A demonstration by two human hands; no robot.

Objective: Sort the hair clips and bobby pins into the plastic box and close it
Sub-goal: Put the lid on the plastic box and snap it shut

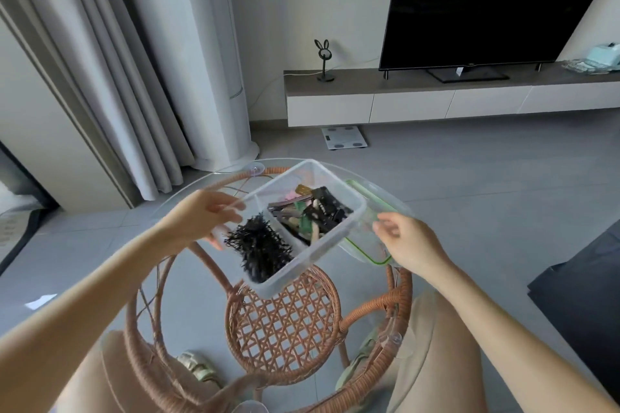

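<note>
A clear plastic box (352, 208) with two compartments sits open on the glass table top. Black bobby pins (260, 245) fill the near-left compartment. Mixed hair clips (312, 211) in black, green, pink and brown fill the far-right one. My left hand (204, 214) grips the box's left corner. The clear lid with a green seal (369, 255) lies just right of the box, partly under it. My right hand (406, 241) hovers over the lid's near end, fingers apart, and I cannot tell whether it touches the lid.
The round glass top (188, 184) rests on a rattan table frame (285, 322) with suction cups. My knees are under it, left and right. Beyond are a grey tiled floor, a scale (344, 137), a TV cabinet (453, 100), curtains and a dark sofa edge (583, 295) at right.
</note>
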